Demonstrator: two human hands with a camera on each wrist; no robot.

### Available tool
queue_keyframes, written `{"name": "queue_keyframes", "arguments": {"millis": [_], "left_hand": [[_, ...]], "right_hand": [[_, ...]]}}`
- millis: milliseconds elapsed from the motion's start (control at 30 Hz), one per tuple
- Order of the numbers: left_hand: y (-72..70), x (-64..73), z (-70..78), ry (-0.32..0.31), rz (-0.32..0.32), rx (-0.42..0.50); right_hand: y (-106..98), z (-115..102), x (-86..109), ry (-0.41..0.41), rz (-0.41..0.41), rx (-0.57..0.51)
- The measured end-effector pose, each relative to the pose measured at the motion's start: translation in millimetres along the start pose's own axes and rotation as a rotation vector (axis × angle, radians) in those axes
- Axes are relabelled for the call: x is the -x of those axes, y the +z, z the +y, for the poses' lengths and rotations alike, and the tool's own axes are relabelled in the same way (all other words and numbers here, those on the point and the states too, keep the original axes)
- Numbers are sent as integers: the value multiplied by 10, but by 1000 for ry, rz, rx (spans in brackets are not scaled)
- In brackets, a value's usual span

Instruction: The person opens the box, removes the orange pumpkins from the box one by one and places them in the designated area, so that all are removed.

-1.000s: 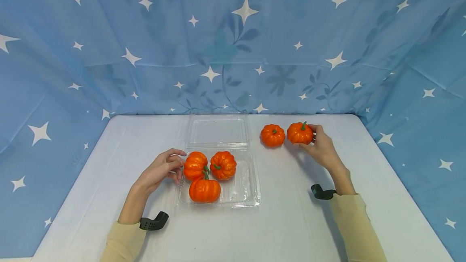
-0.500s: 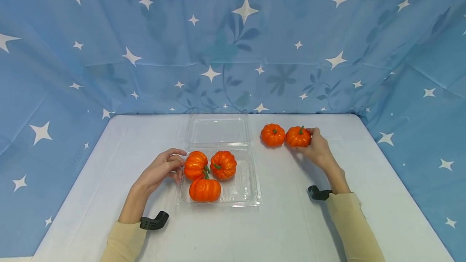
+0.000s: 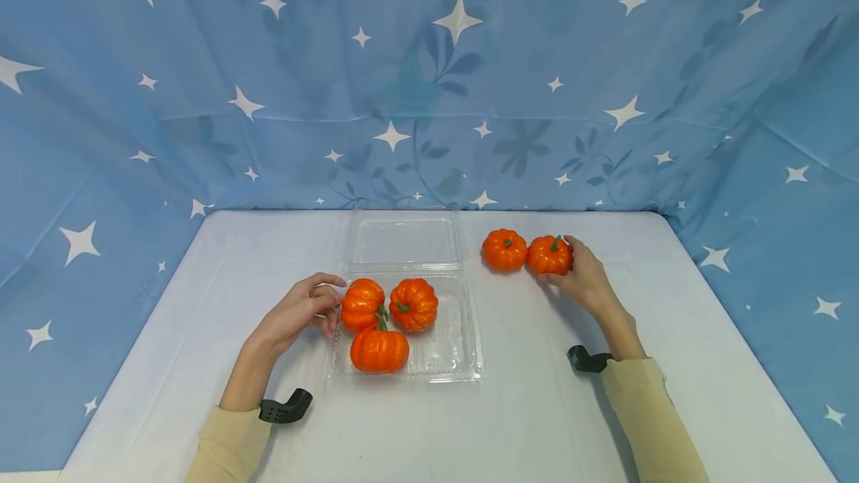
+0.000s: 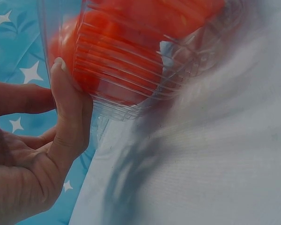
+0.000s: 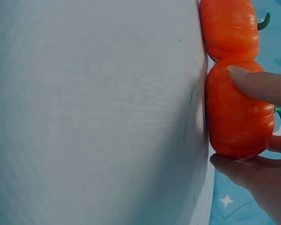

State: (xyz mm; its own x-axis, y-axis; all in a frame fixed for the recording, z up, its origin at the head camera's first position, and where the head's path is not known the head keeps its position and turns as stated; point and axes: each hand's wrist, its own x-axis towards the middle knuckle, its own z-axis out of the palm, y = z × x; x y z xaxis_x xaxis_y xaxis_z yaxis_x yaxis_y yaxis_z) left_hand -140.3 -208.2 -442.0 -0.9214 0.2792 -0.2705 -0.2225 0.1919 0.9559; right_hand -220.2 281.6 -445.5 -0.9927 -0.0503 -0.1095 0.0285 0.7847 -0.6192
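A small orange pumpkin (image 3: pixel 549 256) with a green stem rests on the table at the back right, touching a second pumpkin (image 3: pixel 505 250) on its left. My right hand (image 3: pixel 585 278) holds the first one from its right side, thumb and fingers spread around it in the right wrist view (image 5: pixel 241 112). At the left, my left hand (image 3: pixel 298 311) pinches the side rim of a clear plastic clamshell container (image 3: pixel 456 334). Three more pumpkins lie inside its base: one by my fingers (image 3: pixel 362 304), one at the middle (image 3: pixel 413 305), one tipped over in front (image 3: pixel 379 351).
The container's lid (image 3: pixel 405 241) is folded back flat toward the rear. A white cloth covers the table (image 3: pixel 517 416), and a blue curtain (image 3: pixel 322 95) with white stars closes off the back and sides.
My right hand has brought its pumpkin slightly left and down, from beside the other pumpkin to against it on the table. The left hand and container stay in place.
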Motion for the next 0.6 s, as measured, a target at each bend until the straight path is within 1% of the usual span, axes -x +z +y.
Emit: {"name": "queue_keyframes", "arguments": {"millis": [233, 467, 600], "left_hand": [[5, 10, -22, -2, 0, -2], [13, 3, -14, 8, 0, 5], [14, 7, -15, 4, 6, 9]], "right_hand": [[1, 30, 2, -22, -25, -3], [-54, 42, 18, -42, -71, 0], [-103, -2, 59, -45, -61, 9]]}}
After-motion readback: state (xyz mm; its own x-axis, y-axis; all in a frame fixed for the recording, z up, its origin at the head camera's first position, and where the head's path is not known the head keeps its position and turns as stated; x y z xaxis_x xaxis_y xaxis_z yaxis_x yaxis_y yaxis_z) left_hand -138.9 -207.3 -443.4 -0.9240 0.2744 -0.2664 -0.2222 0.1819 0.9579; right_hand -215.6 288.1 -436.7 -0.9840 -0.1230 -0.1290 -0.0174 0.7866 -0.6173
